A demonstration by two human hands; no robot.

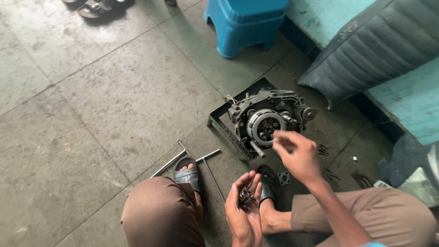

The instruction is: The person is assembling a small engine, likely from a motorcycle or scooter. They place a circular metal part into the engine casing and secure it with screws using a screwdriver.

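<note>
A greasy motorcycle engine (270, 120) with its round clutch exposed sits in a black metal tray (219, 114) on the floor. My right hand (295, 153) hovers just in front of the clutch, fingers pinched together on something small that I cannot make out. My left hand (244, 208) is held palm up between my knees, cupped around a handful of dark bolts (245, 195).
Two T-handle wrenches (208, 165) lie by my left foot. A small metal plate (284, 178) and loose bolts (323, 149) lie near my right foot. A blue plastic stool (244, 25) stands behind, a black seat (370, 50) leans on the wall at right.
</note>
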